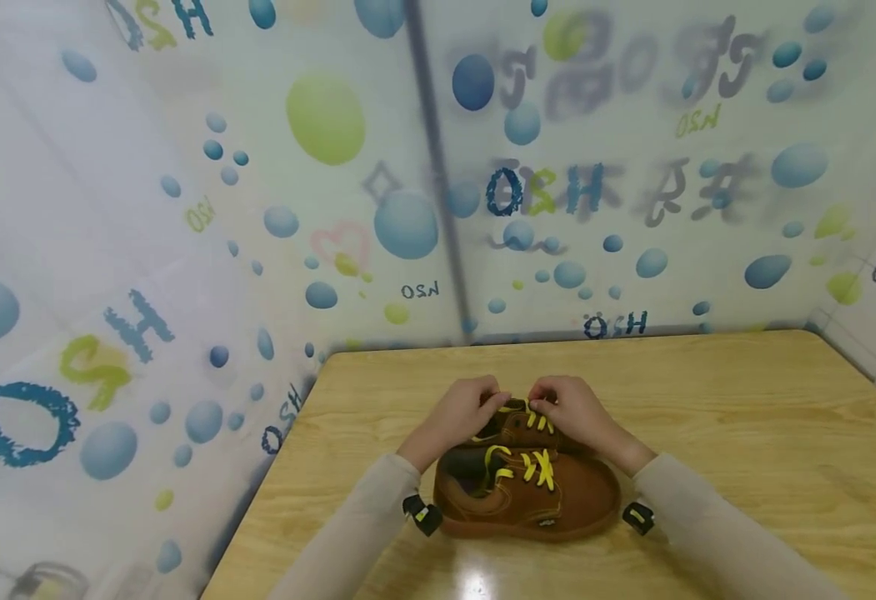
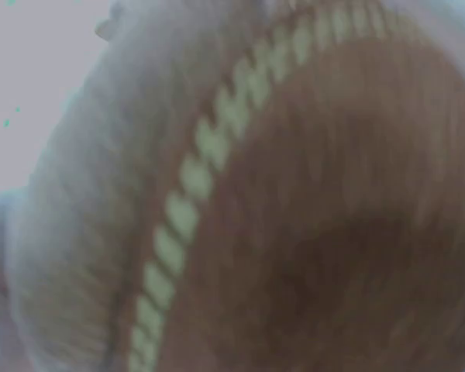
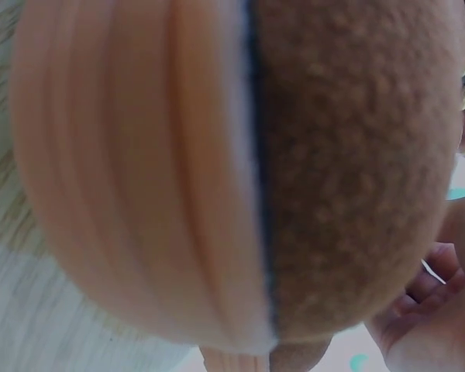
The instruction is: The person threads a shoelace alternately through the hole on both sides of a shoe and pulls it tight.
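Observation:
Two brown shoes with yellow laces lie side by side on the table, toes to the right. At the far shoe (image 1: 516, 431), partly covered by the hands, my left hand (image 1: 458, 410) pinches the yellow shoelace (image 1: 531, 417) between thumb and finger near the opening. My right hand (image 1: 574, 410) pinches the lace from the other side, its wrist passing over the toe. The near shoe (image 1: 588, 493) sits between my forearms, its lace (image 1: 545, 471) crossed at the front. Its toe fills the right wrist view, beside my right hand (image 3: 442, 302). Brown shoe leather (image 2: 333, 155) with pale stitching fills the left wrist view.
The wooden table (image 1: 745, 417) reaches back to a curtain (image 1: 633, 125) printed with blue and green spots. More of this curtain hangs along the left side. Black wrist cameras (image 1: 422, 514) are strapped over both sleeves, close to the near shoe's ends.

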Demonstrator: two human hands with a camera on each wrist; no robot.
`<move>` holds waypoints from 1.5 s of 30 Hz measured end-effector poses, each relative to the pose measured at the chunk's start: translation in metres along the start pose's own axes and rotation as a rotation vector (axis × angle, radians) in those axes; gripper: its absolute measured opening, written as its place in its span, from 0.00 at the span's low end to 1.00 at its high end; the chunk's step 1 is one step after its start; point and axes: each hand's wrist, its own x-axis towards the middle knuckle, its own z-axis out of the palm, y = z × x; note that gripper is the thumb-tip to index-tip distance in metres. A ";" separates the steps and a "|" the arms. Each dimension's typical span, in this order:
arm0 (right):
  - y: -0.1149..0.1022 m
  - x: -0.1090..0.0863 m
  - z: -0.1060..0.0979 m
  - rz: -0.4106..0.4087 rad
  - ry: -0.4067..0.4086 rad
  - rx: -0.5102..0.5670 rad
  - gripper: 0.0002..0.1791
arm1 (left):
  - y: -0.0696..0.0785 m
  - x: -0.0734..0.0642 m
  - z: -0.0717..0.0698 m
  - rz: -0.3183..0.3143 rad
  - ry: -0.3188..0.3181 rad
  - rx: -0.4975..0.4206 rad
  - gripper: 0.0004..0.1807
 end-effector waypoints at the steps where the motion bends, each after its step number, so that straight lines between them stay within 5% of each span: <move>1: 0.001 0.000 0.000 0.002 0.004 0.000 0.04 | 0.000 -0.001 0.000 0.009 0.006 -0.109 0.14; 6: -0.001 0.000 0.001 0.010 0.014 -0.009 0.04 | 0.009 -0.009 0.000 0.078 -0.009 -0.559 0.14; 9: -0.004 0.001 0.003 0.022 0.003 -0.012 0.03 | 0.014 -0.017 0.000 0.096 -0.058 -0.608 0.14; 19: -0.001 -0.014 0.000 0.025 0.052 0.080 0.05 | 0.008 -0.018 0.003 0.132 -0.096 -0.337 0.12; 25: -0.008 -0.021 0.002 -0.101 0.032 0.052 0.03 | 0.010 -0.012 -0.006 0.270 -0.016 0.087 0.07; 32: -0.011 -0.018 0.005 -0.093 0.027 0.021 0.04 | 0.019 -0.005 -0.011 0.389 -0.007 0.485 0.05; 39: -0.014 -0.020 0.005 -0.089 0.042 0.020 0.03 | 0.030 -0.004 -0.014 0.395 -0.042 0.614 0.07; 45: -0.011 -0.023 0.004 -0.123 0.049 0.037 0.03 | 0.029 -0.002 -0.022 0.303 -0.013 0.647 0.06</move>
